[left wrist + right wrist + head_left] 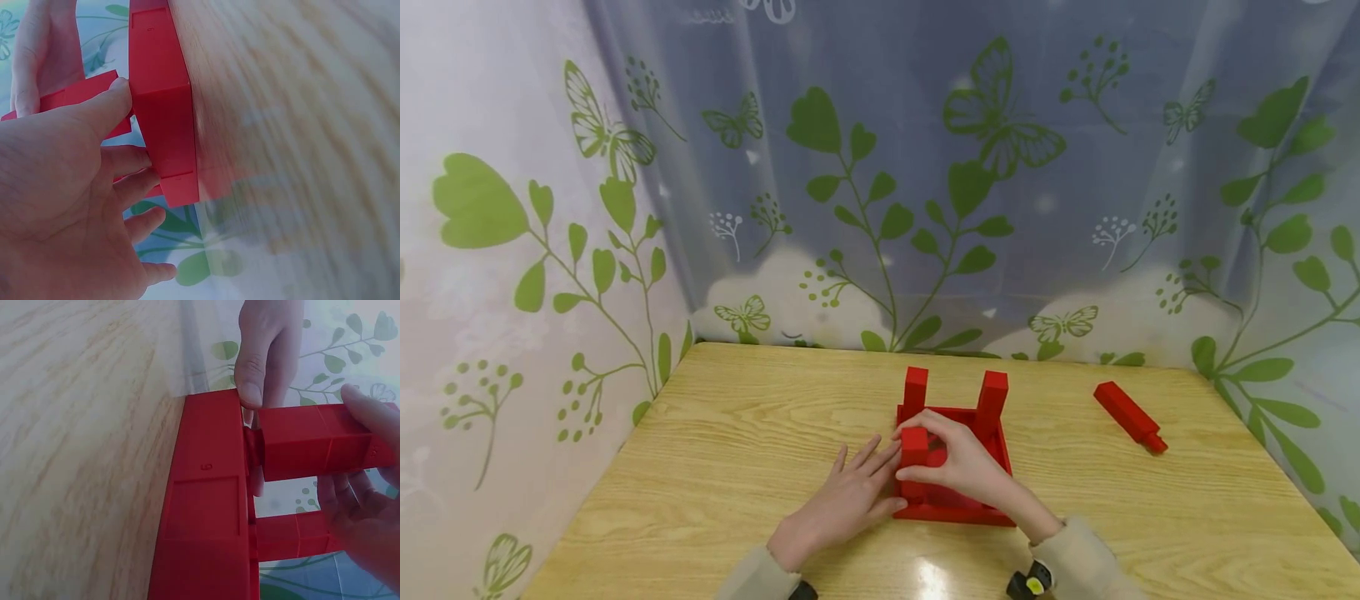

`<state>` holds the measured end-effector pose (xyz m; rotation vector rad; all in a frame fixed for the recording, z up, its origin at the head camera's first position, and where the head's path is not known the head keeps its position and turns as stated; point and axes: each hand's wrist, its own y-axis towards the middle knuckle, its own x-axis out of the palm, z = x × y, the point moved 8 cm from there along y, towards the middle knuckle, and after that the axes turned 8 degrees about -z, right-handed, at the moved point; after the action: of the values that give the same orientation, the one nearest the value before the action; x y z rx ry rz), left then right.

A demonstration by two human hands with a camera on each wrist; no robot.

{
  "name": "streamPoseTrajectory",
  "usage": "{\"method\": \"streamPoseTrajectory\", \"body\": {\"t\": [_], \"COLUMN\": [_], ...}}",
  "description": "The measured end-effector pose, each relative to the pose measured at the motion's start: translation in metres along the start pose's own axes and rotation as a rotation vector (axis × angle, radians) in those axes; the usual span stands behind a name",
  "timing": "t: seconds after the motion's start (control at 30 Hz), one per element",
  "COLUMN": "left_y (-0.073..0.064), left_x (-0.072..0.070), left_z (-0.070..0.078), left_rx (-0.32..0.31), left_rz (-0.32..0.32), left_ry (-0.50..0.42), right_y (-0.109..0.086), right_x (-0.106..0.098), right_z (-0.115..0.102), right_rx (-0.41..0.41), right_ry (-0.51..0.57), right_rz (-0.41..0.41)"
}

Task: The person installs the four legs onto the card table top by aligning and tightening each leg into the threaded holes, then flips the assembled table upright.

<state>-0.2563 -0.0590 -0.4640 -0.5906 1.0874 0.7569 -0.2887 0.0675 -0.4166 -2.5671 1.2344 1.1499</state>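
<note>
A red square frame [958,515] lies on the wooden table, with a red leg [916,388] upright at its far left corner and another leg [992,398] at its far right. My right hand [966,462] grips a third red leg [297,440] near its top, thumb and fingers on opposite sides, over the near left corner. In the right wrist view, this leg's narrower end meets the frame, with a thin neck showing. My left hand [846,500] has its fingers spread beside the frame's left side, thumb and fingertips touching the near left corner.
A loose red leg [1126,410] with a narrow peg end lies on the right of the wooden table [737,408]. Behind the table hangs a curtain [880,208] printed with green leaves and butterflies; similar cloth covers the left and right sides.
</note>
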Motion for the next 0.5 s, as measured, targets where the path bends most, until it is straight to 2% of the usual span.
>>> {"method": "streamPoseTrajectory", "body": {"t": [0.13, 0.27, 0.37, 0.5], "left_y": [0.0000, 0.0002, -0.0001, -0.0006], "left_x": [-0.0006, -0.0002, 0.0004, -0.0001], "left_z": [0.0000, 0.0003, 0.0001, 0.0002], "left_rx": [-0.002, -0.005, -0.013, -0.016], "left_rz": [0.003, -0.006, -0.015, -0.015], "left_ry": [0.001, -0.003, -0.007, -0.011], "right_y": [-0.0005, -0.0029, -0.0051, -0.0085], "right_x": [0.0016, 0.0050, 0.0076, 0.0072], "right_z": [0.0003, 0.0032, 0.0034, 0.0021], "right_rx": [0.018, 0.028, -0.009, -0.087], "right_ry": [0.031, 0.161, 0.297, 0.391], "right_rz": [-0.016, -0.084, -0.155, -0.229]}}
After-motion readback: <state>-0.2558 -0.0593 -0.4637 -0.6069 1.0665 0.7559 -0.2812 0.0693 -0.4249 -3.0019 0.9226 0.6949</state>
